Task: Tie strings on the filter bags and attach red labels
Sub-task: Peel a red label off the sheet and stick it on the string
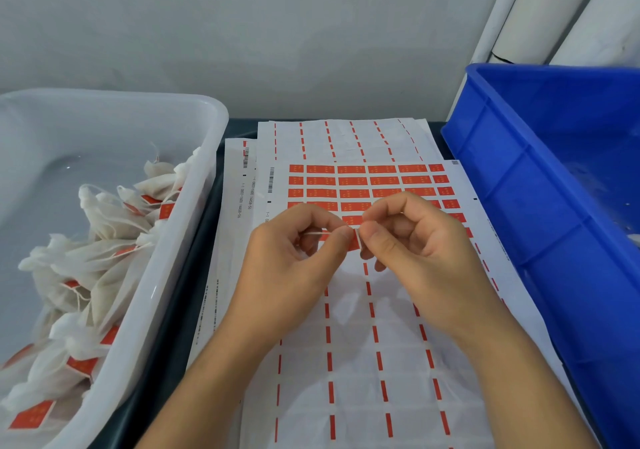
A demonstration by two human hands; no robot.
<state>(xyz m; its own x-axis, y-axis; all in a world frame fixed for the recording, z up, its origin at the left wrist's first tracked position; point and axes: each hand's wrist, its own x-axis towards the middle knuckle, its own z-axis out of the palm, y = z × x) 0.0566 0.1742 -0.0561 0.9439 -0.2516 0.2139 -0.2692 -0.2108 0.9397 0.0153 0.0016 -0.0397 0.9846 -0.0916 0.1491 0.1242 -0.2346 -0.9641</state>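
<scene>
String (317,233) and red label (354,240) are meeting dead centre of the head view, right between both hands over the label sheet (363,185). Left hand (294,258) is pinching narrow on the thin white string, right hand (412,237) is pinching the label against it, fingertips nearly touching. My guess is the label is getting folded around the string, so the trick is keeping the string in the crease and pressing the sticky halves square, otherwise it'll sit crooked. No bag showing in the hands, can't tell where this string's bag is hanging.

Around it: white tub (194,213) at 9 o'clock is holding a heap of finished filter bags (104,240) with labels on. Blue crate (519,188) at 3 o'clock is sitting close to the right forearm. Spent sheets (346,136) at 12 o'clock are piling up on the bench (221,171). Nothing really blocking, just tight elbow room.
</scene>
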